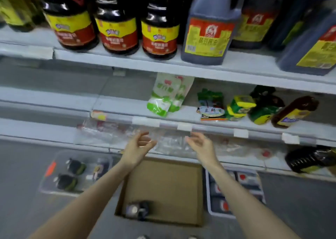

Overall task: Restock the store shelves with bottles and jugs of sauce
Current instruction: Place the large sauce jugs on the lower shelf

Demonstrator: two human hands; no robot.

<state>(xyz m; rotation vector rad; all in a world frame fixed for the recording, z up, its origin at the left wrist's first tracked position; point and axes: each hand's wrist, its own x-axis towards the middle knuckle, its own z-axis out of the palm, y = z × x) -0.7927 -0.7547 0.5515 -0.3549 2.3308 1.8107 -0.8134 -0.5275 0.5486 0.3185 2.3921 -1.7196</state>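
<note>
Your left hand (pixel 141 142) was half open: fingers loosely curled, thumb apart, gripping nothing. Your right hand (pixel 199 142) was the same, in a relaxed curl with the palm facing the left one and nothing in it. Both hovered apart, in front of the lower shelf (pixel 36 129). With the motion blur I couldn't tell if your fingertips touched the clear bottles (pixel 112 131) lying there.

The big jug (pixel 209 29) stood upright on the top shelf (pixel 127 60). Three dark bottles (pixel 118 31) with yellow-red labels stood in a row to its left.

One small bottle (pixel 138 209) lay in the near corner of the cardboard box (pixel 163 184) on the floor below your hands. The clear tray (pixel 45 187) left of the box held dark bottles (pixel 76 166). The crate (pixel 208 198) on its right held red-capped ones (pixel 242 176).

A brown bottle (pixel 294 111) lay tilted on the middle shelf (pixel 127 109).
</note>
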